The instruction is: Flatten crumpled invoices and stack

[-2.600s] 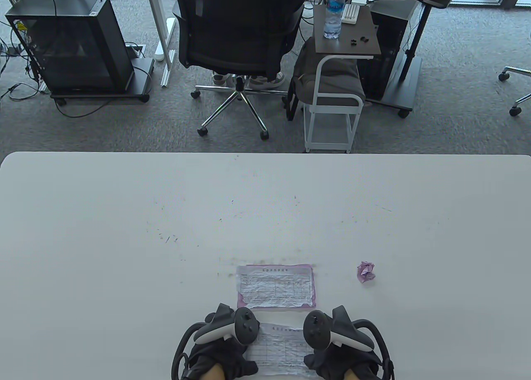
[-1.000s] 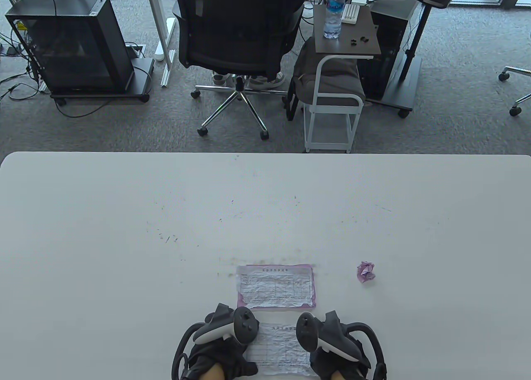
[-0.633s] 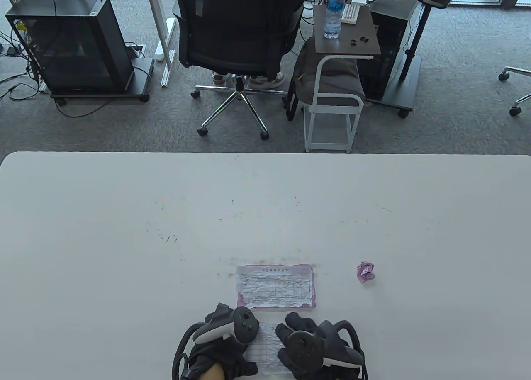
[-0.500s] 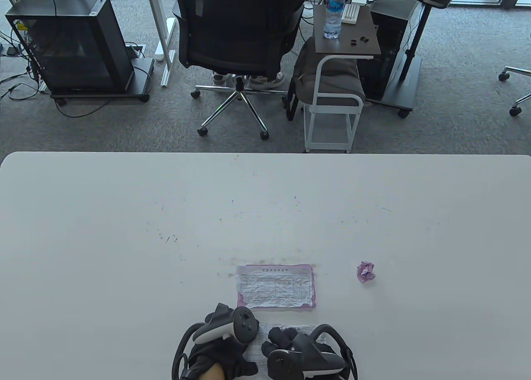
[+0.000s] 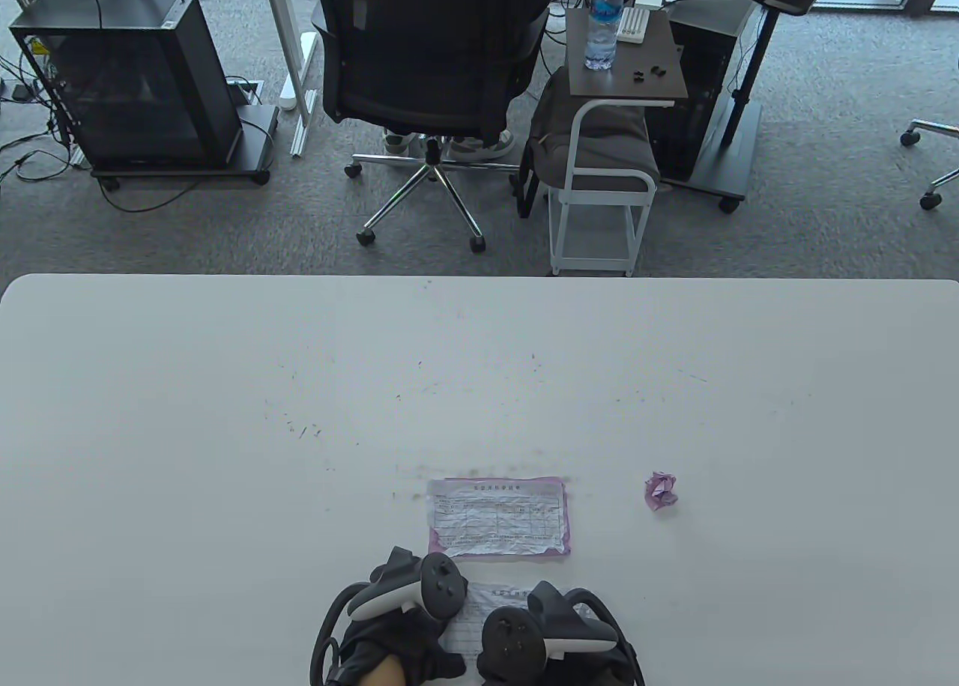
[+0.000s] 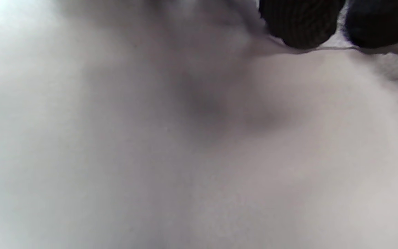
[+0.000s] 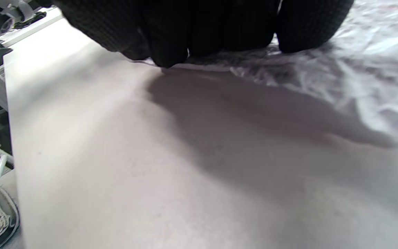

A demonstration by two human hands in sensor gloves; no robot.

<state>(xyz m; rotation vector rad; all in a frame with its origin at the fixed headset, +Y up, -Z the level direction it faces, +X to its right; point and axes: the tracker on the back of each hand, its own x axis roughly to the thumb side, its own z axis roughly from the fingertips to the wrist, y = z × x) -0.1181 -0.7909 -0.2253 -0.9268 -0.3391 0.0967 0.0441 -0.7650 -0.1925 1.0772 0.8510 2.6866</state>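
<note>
Left hand: the black-gloved left hand [image 5: 397, 633] rests at the near edge of the white tabletop [image 5: 225, 416], on the left end of a creased white invoice sheet [image 5: 487, 611]. In the left wrist view two dark fingertips [image 6: 299, 24] press on the paper's edge; the fingers look flat rather than curled, holding nothing.
Near invoice: the creased white sheet lies flat on the tabletop between the two hands, mostly covered by them.
Stack: a flattened white invoice on a pink sheet [image 5: 498, 517] lies just beyond the hands, apart from the near sheet.
Right hand: the black-gloved right hand [image 5: 554, 641] lies over the right part of the creased sheet, close beside the left hand. In the right wrist view its fingers [image 7: 171, 31] bunch together, tips down at the wrinkled paper's edge; whether they pinch it I cannot tell.
Crumpled ball: a small pink crumpled paper ball [image 5: 661, 490] sits right of the stack, well apart from both hands.
</note>
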